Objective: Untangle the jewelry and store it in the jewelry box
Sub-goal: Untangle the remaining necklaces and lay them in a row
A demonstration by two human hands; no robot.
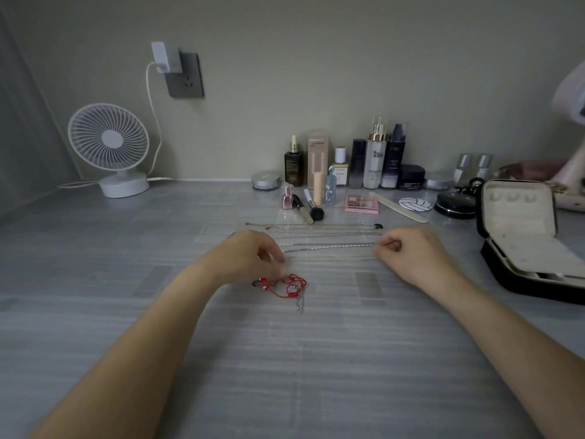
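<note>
On the table [126, 312], both hands' fingers [384, 246] pinch a silver chain [329, 247] stretched between them.

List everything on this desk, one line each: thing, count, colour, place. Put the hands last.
chains: several, silver and gold, laid straight across mid-desk
cord tangle: one, red, near the left hand
jewelry box: one, black with cream lining, open, far right
fan: one, white, back left
charger: one, white, in the wall socket
cosmetic bottles: about eight, mixed colours, back wall
makeup brushes: two, black-tipped, before the bottles
palette: one, pink, centre right
nail file: one, cream, right of the palette
left hand: pinching at the chains' left end
right hand: pinching a chain's right end
</note>
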